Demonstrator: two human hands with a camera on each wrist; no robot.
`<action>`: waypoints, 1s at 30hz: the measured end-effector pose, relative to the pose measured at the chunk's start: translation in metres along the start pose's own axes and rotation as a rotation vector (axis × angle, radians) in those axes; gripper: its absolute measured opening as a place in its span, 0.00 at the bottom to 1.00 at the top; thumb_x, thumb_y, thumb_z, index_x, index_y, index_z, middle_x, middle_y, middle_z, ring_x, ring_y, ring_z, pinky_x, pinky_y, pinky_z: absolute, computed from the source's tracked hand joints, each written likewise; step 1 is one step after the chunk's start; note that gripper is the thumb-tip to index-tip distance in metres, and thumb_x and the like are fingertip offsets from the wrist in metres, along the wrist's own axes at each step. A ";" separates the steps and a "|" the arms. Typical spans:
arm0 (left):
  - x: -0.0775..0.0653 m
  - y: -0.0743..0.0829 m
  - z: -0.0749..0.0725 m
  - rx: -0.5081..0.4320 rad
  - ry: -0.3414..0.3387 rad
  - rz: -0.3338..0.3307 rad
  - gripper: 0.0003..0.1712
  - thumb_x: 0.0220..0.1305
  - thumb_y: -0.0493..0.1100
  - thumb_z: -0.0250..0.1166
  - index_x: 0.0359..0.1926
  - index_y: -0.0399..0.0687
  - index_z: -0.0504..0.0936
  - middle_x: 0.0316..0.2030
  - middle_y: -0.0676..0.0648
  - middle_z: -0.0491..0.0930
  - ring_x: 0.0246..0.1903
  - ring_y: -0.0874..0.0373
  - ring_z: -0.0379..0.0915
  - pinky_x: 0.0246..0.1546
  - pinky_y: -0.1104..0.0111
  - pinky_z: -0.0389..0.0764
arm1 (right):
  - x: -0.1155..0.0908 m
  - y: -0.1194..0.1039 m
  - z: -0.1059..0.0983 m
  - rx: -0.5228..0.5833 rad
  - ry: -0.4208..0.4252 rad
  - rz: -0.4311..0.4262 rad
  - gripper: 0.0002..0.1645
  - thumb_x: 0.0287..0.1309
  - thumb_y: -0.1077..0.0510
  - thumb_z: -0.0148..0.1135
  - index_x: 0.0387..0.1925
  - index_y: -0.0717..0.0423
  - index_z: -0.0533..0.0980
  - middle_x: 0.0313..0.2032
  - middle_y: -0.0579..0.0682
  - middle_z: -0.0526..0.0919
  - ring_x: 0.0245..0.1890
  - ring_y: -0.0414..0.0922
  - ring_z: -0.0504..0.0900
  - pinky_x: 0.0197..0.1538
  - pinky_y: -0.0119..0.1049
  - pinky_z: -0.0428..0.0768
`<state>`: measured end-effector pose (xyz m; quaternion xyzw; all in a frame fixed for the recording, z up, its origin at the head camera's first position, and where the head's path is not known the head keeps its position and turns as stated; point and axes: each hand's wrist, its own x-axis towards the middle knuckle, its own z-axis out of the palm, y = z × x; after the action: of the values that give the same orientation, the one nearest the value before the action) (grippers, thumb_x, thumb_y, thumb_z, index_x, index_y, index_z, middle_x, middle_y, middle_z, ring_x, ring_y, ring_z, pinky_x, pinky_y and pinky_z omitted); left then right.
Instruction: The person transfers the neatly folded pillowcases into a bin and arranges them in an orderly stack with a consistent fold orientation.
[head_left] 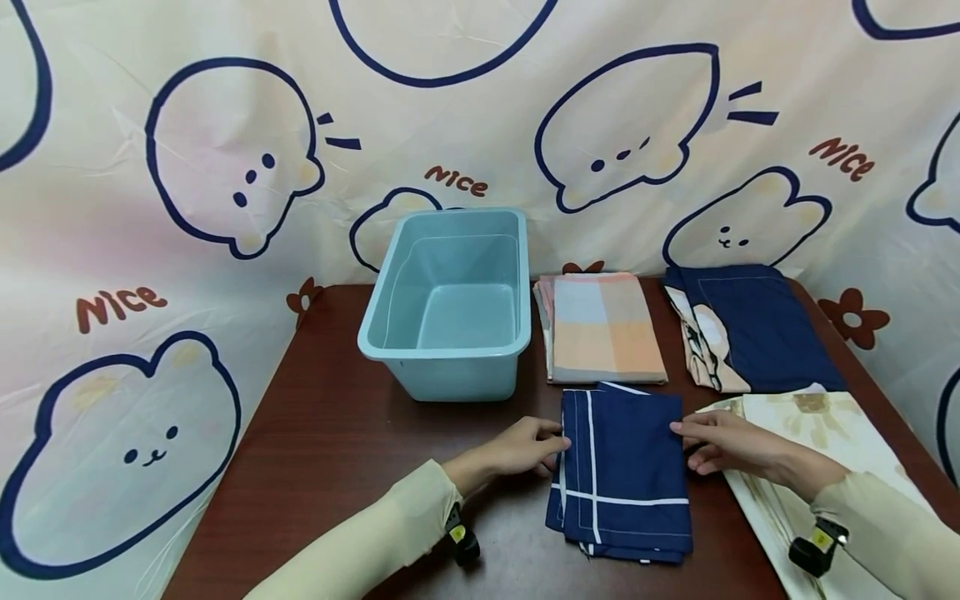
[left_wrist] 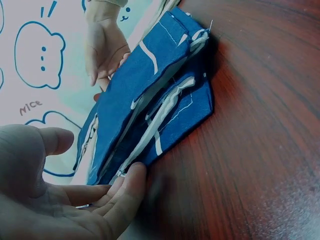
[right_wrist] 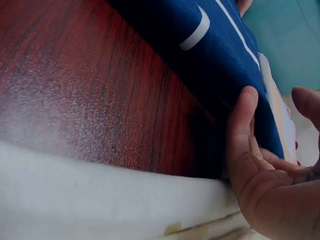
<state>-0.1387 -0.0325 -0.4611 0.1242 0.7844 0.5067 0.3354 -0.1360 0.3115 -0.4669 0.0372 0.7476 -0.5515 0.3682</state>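
A folded navy blue cloth with white stripes (head_left: 630,467) lies on the table in front of me, its layered edges showing in the left wrist view. My left hand (head_left: 525,447) is at its left side; in the left wrist view the fingertips (left_wrist: 134,175) touch the lower layers while the thumb stands apart. At the opposite side is my right hand (head_left: 738,446). The right wrist view shows a fingertip (right_wrist: 248,97) against the cloth's edge, with the thumb raised away from it. Neither hand visibly pinches the fabric.
A light blue plastic bin (head_left: 450,354) stands at the back. Right of it lie a folded checked cloth (head_left: 607,329) and a folded navy cloth with a printed side (head_left: 780,329). A white floral cloth (head_left: 862,442) lies under my right forearm. A printed curtain (head_left: 480,150) hangs behind the brown table (head_left: 322,433).
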 end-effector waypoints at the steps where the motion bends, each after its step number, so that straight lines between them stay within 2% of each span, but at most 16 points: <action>1: 0.000 0.000 0.000 -0.001 -0.004 -0.003 0.31 0.75 0.46 0.58 0.71 0.31 0.67 0.56 0.35 0.81 0.43 0.47 0.85 0.42 0.56 0.87 | 0.001 0.000 0.000 0.001 -0.010 -0.006 0.33 0.73 0.43 0.55 0.58 0.70 0.66 0.39 0.50 0.79 0.30 0.39 0.84 0.39 0.35 0.85; 3: 0.001 0.001 0.001 0.001 -0.012 -0.008 0.32 0.75 0.46 0.58 0.71 0.31 0.66 0.55 0.36 0.81 0.43 0.48 0.84 0.43 0.56 0.87 | 0.003 0.000 0.001 -0.009 -0.029 -0.019 0.30 0.73 0.44 0.56 0.56 0.69 0.69 0.36 0.48 0.81 0.29 0.38 0.83 0.37 0.33 0.85; 9: 0.002 0.003 0.002 0.022 -0.026 0.008 0.33 0.75 0.46 0.58 0.72 0.30 0.64 0.54 0.37 0.81 0.41 0.51 0.82 0.42 0.58 0.86 | 0.011 0.001 0.000 -0.119 -0.015 -0.107 0.36 0.72 0.46 0.58 0.67 0.70 0.67 0.36 0.49 0.88 0.30 0.41 0.83 0.34 0.36 0.83; 17: 0.001 0.003 0.000 0.026 -0.029 0.014 0.32 0.75 0.46 0.57 0.72 0.31 0.65 0.48 0.40 0.81 0.37 0.55 0.79 0.40 0.62 0.85 | 0.021 0.006 0.000 -0.202 0.027 -0.194 0.31 0.69 0.49 0.63 0.59 0.72 0.73 0.21 0.48 0.84 0.19 0.40 0.81 0.27 0.38 0.83; 22: 0.001 0.003 0.001 0.012 -0.005 0.009 0.32 0.75 0.46 0.58 0.72 0.32 0.65 0.49 0.39 0.81 0.37 0.54 0.80 0.38 0.62 0.85 | 0.022 0.009 -0.003 -0.197 0.005 -0.227 0.28 0.69 0.51 0.63 0.55 0.73 0.75 0.18 0.46 0.84 0.16 0.38 0.81 0.24 0.37 0.83; 27: 0.002 0.003 0.005 -0.062 0.039 -0.018 0.34 0.74 0.46 0.58 0.73 0.32 0.63 0.50 0.39 0.82 0.39 0.51 0.83 0.39 0.60 0.86 | 0.023 0.012 -0.003 -0.192 -0.012 -0.229 0.25 0.69 0.52 0.63 0.53 0.72 0.76 0.19 0.46 0.85 0.16 0.36 0.81 0.25 0.35 0.83; 30: 0.005 0.005 0.009 -0.159 0.056 -0.055 0.36 0.74 0.46 0.57 0.75 0.33 0.60 0.48 0.39 0.82 0.37 0.53 0.81 0.38 0.60 0.86 | 0.024 0.012 -0.004 -0.194 -0.013 -0.230 0.25 0.69 0.52 0.63 0.53 0.72 0.76 0.19 0.47 0.85 0.16 0.37 0.81 0.24 0.35 0.83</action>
<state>-0.1375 -0.0212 -0.4613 0.0613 0.7538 0.5614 0.3360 -0.1499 0.3111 -0.4896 -0.0879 0.7942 -0.5156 0.3093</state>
